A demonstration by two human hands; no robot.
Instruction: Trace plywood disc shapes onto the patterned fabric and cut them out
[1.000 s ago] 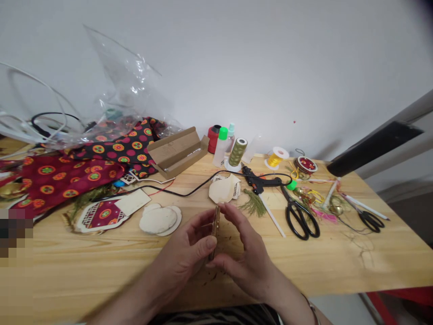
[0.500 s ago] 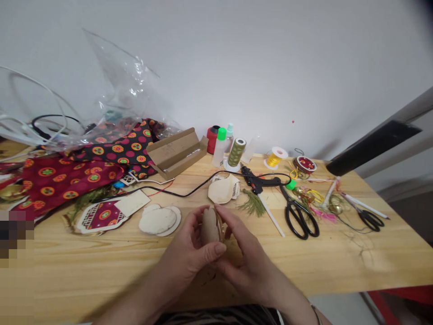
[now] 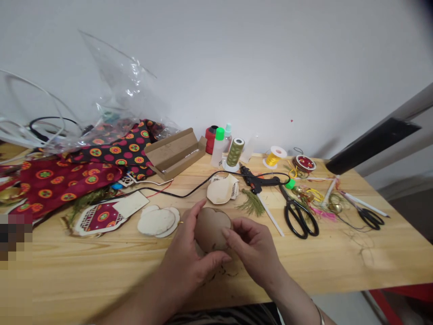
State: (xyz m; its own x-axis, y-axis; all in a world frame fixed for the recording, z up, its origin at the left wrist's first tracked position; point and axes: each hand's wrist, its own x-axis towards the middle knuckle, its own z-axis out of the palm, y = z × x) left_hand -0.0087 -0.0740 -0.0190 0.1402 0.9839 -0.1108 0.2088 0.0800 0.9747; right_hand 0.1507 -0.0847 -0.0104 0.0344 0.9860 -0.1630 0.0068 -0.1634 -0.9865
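Observation:
Between my hands, above the table's front half, is a brown scalloped board piece [image 3: 213, 229], its broad face turned up toward me. My left hand [image 3: 189, 248] is wrapped around its left side, with the thumb along the lower edge. The thumb and fingers of my right hand [image 3: 252, 248] pinch its right edge. Whether more pieces lie beneath it is hidden. Pale scalloped pieces [image 3: 157, 221] lie overlapping to the left of my left hand. Just beyond the held piece, more pale pieces [image 3: 221, 189] are stacked.
Black scissors [image 3: 299, 214], a glue gun [image 3: 259, 180] with its cord, and a green tassel [image 3: 252, 202] lie to the right. An opened cardboard box [image 3: 177, 153], patterned fabric [image 3: 67, 178], thread spools [image 3: 236, 151] and a bottle [image 3: 219, 146] stand or lie toward the wall.
The brown piece has turned from edge-on to showing its broad face. My right hand has moved from cupping its far side to pinching its right edge.

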